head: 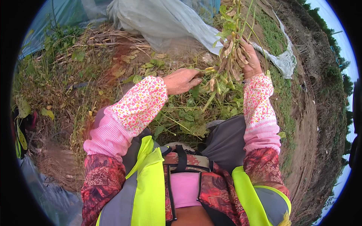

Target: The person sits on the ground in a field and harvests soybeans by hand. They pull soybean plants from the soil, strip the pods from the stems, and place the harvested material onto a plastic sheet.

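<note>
A bunch of soybean plants [230, 53] with brown, drying pods and a few green leaves hangs in front of me. My right hand [251, 59] grips its stems from the right side, with pods dangling beside the palm. To the left of the bunch, my left hand [183, 81] pinches a thin yellow-green stem [208, 70] between thumb and fingers. Its fingertips are partly hidden by the hand's own back. Below the bunch, a thicker bare stalk [209, 101] slants down over a heap of cut green plants [189, 118] between my knees.
White plastic sheeting [167, 25] drapes across the ground ahead, with dry stalks [113, 39] beside it. Blue sheeting [70, 14] rises at the upper left. Weeds [65, 70] stand to the left. A dirt strip [302, 127] and a brushy bank [328, 113] run along the right.
</note>
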Motion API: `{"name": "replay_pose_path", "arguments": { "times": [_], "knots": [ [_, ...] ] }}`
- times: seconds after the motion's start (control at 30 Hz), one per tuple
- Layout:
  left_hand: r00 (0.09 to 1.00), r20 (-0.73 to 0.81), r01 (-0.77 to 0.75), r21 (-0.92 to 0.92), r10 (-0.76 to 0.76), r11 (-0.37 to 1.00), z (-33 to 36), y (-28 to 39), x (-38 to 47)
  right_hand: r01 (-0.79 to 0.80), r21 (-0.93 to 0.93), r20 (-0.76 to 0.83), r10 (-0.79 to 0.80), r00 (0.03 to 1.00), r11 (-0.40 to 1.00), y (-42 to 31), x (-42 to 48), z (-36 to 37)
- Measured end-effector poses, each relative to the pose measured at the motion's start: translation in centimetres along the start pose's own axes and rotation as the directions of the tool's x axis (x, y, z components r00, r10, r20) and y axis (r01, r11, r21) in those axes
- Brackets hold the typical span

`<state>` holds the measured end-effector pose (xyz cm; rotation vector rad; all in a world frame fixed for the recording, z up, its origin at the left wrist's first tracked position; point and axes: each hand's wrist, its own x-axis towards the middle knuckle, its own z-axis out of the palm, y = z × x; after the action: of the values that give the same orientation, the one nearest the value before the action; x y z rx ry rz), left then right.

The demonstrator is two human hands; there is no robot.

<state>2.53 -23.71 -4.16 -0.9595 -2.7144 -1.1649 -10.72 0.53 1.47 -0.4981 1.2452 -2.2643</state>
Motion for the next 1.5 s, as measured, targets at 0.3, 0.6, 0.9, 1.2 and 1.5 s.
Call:
{"name": "replay_pose_path", "arguments": {
  "times": [0.3,0.6,0.9,1.2,1.5],
  "knots": [
    [0.587,0.766,-0.012,0.332,-0.262,0.943,1.8,1.7,-5.3,-0.035,-0.332,-0.438,-0.121,0.891,0.942,0.8,0.8,-1.6],
    [0.998,0.053,-0.016,0.002,0.016,1.0,-0.9,4.1,-2.8,0.001,-0.462,-0.396,-0.208,0.895,0.887,1.8,-0.1,0.7],
    [0.771,-0.429,-0.096,-0.809,-0.47,0.58,-5.1,2.2,3.6,0.075,-0.576,-0.1,-0.162,0.982,0.814,6.8,0.6,6.3],
    [0.886,-0.194,0.128,-0.77,-0.421,0.624,1.6,7.3,-3.1,-0.103,-0.515,-0.376,-0.116,0.919,0.851,6.0,2.5,4.2],
    [0.822,-0.556,-0.004,-0.219,-0.121,0.976,-1.7,3.9,-2.1,-0.071,-0.533,-0.317,-0.121,0.941,0.843,4.8,1.4,4.3]
  ]
}}
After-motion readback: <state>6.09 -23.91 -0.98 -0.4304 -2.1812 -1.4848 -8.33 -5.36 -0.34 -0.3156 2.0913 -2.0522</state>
